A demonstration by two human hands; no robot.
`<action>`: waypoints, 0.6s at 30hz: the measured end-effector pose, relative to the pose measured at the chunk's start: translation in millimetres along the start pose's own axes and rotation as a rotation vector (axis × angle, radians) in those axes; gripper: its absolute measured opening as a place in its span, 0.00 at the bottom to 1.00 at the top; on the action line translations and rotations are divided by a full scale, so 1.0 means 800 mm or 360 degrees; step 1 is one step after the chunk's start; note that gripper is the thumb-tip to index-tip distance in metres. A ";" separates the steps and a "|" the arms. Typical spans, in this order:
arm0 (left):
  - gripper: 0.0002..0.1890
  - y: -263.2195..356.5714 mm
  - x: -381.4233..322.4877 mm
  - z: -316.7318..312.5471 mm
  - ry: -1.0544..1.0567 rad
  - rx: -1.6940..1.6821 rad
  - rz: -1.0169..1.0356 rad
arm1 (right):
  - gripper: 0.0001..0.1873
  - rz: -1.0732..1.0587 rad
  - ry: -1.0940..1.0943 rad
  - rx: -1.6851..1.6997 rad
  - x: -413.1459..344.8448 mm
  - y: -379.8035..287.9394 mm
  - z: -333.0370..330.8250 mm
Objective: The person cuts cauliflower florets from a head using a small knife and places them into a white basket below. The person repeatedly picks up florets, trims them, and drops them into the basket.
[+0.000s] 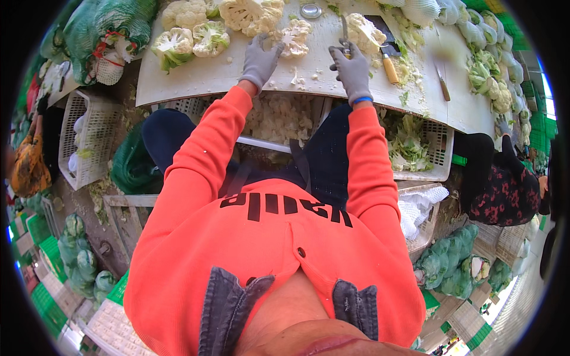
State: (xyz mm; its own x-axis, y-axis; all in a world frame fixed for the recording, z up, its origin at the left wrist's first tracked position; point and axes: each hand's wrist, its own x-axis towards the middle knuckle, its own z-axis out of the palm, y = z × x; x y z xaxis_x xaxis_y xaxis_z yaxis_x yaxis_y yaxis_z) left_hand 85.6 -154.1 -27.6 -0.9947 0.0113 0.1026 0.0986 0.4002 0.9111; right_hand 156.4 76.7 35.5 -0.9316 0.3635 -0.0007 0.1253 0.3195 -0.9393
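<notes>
My left hand (262,62), in a grey glove, is over the white table with its fingers apart. Its fingertips are at the edge of a large cauliflower head (253,17) and a smaller cut cauliflower piece (295,39); whether they touch is unclear. A small knife (344,27) is gripped in my gloved right hand (353,71), its blade pointing away from me. Just right of that blade lies another cauliflower chunk (363,33). Beside it rests a cleaver with a wooden handle (390,69) and a dark blade. More cut cauliflower (174,44) sits to the left.
Below the table edge, a crate holds cauliflower florets (282,116); another holds leaf trimmings (407,147). A second knife (442,82) and a round metal lid (311,11) lie on the table. Green net sacks (111,33) stand left. Another person (503,187) sits at right.
</notes>
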 end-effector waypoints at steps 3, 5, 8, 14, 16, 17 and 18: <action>0.43 0.011 0.022 0.024 -0.0085 0.0025 -0.0187 | 0.32 0.0138 -0.0171 -0.0133 0.072 -0.003 0.071; 0.44 0.020 0.017 0.038 -0.0019 0.0361 -0.0099 | 0.30 -0.0123 -0.0143 -0.0481 0.105 0.001 0.098; 0.42 0.028 0.010 0.045 -0.0069 0.0611 -0.0017 | 0.24 0.0118 -0.0461 -0.0031 0.132 0.020 0.106; 0.41 0.010 0.023 0.049 -0.0277 -0.0096 0.0043 | 0.09 0.0607 -0.0186 0.1424 0.114 0.077 0.079; 0.39 0.008 0.025 0.048 -0.0249 -0.0026 0.0131 | 0.09 0.0832 -0.0111 0.1708 0.111 0.075 0.068; 0.38 0.010 0.023 0.047 -0.0254 0.0003 0.0179 | 0.10 0.0737 -0.0277 0.1770 0.109 0.068 0.062; 0.37 0.013 0.020 0.045 -0.0257 0.0011 0.0114 | 0.10 0.0701 -0.0364 0.1807 0.102 0.061 0.053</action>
State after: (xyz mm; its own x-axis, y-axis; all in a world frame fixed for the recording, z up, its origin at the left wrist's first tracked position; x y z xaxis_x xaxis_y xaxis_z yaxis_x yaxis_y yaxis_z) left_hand 69.9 -116.6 -30.6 -0.9771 0.1870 0.1013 0.1698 0.3991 0.9011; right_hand 72.1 84.5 -24.8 -0.9375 0.0499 -0.3445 0.1828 -0.7716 -0.6093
